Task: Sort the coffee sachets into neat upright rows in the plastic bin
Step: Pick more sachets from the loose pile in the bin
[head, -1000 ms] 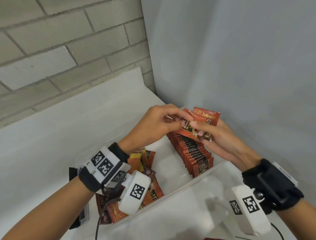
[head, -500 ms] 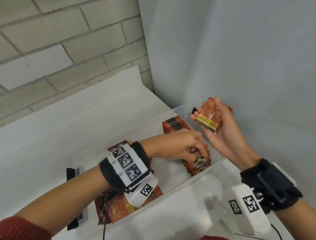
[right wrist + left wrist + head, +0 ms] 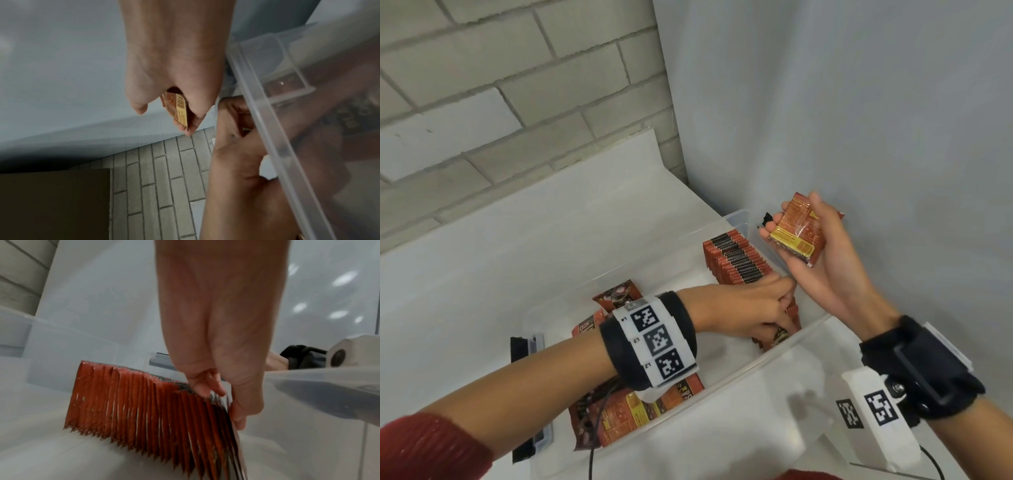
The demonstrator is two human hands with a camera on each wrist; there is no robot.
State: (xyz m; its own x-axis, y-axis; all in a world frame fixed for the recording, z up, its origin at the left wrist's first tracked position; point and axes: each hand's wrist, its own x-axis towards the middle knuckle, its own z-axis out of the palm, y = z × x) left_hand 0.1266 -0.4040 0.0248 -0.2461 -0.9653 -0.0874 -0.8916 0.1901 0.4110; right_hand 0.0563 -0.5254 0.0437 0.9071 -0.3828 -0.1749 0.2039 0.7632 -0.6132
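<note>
A clear plastic bin sits on the white table. Along its right side stands a row of upright red coffee sachets, also in the left wrist view. My left hand is down at the near end of that row. Its fingers and thumb pinch the last sachet there. My right hand hovers above the bin's right rim and grips a small stack of sachets, seen edge-on in the right wrist view. Loose sachets lie flat at the bin's left end.
The bin is in a corner, with a brick wall behind and a smooth grey wall close on the right. A black latch sits on the bin's left end. The white table stretches left and behind.
Both hands were together on the stack above the row. My left hand has since come down to the row's near end with one sachet, and my right hand drew up and right with the rest.
</note>
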